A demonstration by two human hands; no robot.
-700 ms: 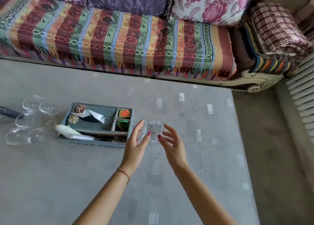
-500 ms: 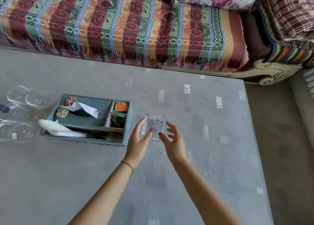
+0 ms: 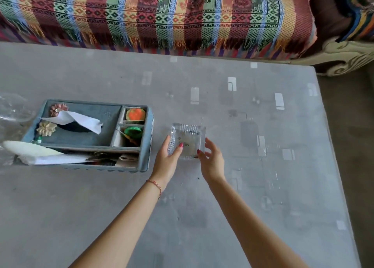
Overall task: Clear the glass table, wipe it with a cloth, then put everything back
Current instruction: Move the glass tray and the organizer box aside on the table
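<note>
A clear square glass ashtray [image 3: 188,139] with dark specks inside is low over the grey glass table [image 3: 232,207], just right of the blue organizer. Whether it touches the tabletop I cannot tell. My left hand [image 3: 167,160] grips its left side, with the thumb on the front rim and the fingers round the edge. My right hand [image 3: 212,159] holds the right front corner, thumb on the rim and fingers along the right side.
A blue fabric organizer [image 3: 144,146] holds a tissue, felt flowers, small coloured pots and papers. Clear glasses [image 3: 12,111] stand at the far left. A sofa with a striped cover [image 3: 162,17] runs along the far edge. The floor [image 3: 352,146] lies beyond the table's right edge.
Both hands kept hold of the ashtray and carried it a little lower, still beside the organizer. The head view tipped downward, so the sofa cushions left the picture.
</note>
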